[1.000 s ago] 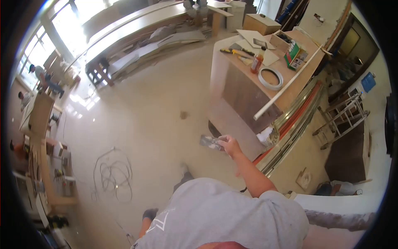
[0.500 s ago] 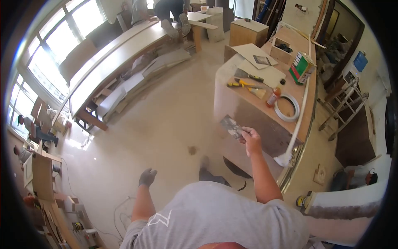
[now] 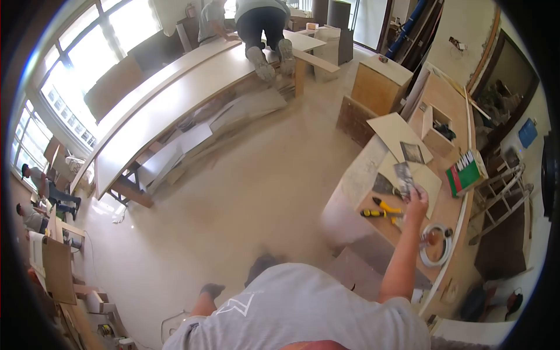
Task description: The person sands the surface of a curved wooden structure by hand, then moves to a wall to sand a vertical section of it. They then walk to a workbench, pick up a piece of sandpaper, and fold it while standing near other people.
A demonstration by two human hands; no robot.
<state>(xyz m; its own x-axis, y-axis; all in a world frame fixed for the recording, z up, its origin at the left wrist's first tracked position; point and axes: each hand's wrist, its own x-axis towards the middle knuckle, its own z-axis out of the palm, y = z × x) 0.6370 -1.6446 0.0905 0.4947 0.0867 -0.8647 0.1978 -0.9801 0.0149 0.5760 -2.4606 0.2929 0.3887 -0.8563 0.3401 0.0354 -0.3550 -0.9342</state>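
Observation:
My right hand (image 3: 416, 201) is closed on a thin grey rectangular sheet with pale smudges that looks like sandpaper (image 3: 403, 176). It is above the workbench (image 3: 366, 192), close to a wide-bladed scraper (image 3: 383, 185). Yellow-and-black hand tools (image 3: 374, 213) lie just left of the hand. A similar dark square (image 3: 412, 153) rests on pale boards (image 3: 389, 133) farther back. Low beside my body, my left hand (image 3: 213, 290) wears a dark glove; its fingers are too indistinct to read.
A green and white can (image 3: 466, 173), an open wooden box (image 3: 438, 129) and a white coil (image 3: 436, 259) sit on the bench. A ladder (image 3: 499, 195) stands behind it. One co-worker (image 3: 261, 29) kneels on a long table (image 3: 175, 116); others are at left.
My right hand has carried the grey sheet forward and right, from beside the bench to above its tools. My left hand is lower, nearer my body. The view has shifted.

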